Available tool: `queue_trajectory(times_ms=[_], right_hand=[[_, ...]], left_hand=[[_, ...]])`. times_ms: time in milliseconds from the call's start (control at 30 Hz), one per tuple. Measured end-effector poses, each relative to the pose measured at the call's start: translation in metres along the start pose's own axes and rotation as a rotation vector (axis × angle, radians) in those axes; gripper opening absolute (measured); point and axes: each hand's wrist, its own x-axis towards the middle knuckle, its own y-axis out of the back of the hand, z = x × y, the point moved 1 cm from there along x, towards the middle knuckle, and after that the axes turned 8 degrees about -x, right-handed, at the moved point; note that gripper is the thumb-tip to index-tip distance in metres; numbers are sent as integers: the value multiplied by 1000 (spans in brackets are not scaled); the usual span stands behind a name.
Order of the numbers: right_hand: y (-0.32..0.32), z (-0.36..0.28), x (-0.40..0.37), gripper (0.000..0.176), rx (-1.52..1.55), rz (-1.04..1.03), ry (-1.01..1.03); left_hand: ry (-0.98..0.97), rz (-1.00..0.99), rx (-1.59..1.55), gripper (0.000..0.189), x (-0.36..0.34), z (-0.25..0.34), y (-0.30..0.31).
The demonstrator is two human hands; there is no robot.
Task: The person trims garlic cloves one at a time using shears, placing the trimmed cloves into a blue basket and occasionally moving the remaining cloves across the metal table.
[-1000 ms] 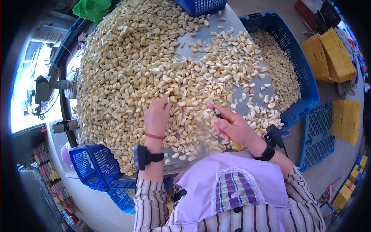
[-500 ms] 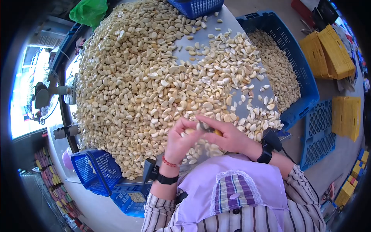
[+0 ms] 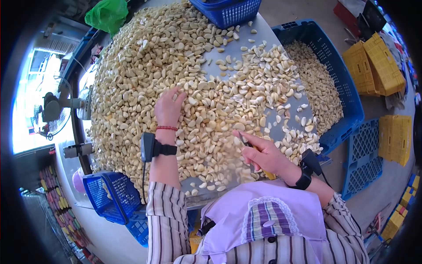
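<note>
Peeled garlic cloves [image 3: 132,110] lie in a broad heap over a metal table [image 3: 220,64]. My left hand [image 3: 169,107], with a red bracelet, reaches onto the middle of the heap, its fingers bent among the cloves; what they hold, if anything, is hidden. Near the front edge, my right hand [image 3: 263,155] is closed around a small knife [image 3: 245,141], whose dark blade points up and left. Its yellow handle end shows beneath the palm. Loose cloves lie around both hands.
A large blue crate [image 3: 354,99] of cloves stands right of the table. Blue baskets sit at the top [image 3: 228,14] and lower left [image 3: 99,198]. Yellow crates [image 3: 384,66] are far right. A fan [image 3: 55,108] and green bag [image 3: 107,16] are at left.
My left hand has moved away from my right hand, up and left onto the heap. My right hand has shifted slightly right and down, still with the knife.
</note>
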Motion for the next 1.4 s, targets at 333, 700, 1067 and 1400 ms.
queue_trajectory(times_ms=[333,700,1067,1400], right_hand=[[12,9,1,49,102,89,10],[23,2,-7,48,165,167,60],[23,8,-5,49,165,153,48],[15,-8,1,53,-29,218,108]], left_hand=[[-240,-529,-267,16,-78,86,-41],[99,-46,-595,16,17,44,-10],[-234,-334,-195,17,35,38,-47],[577,-563,-1327,21,-58,92,-11]])
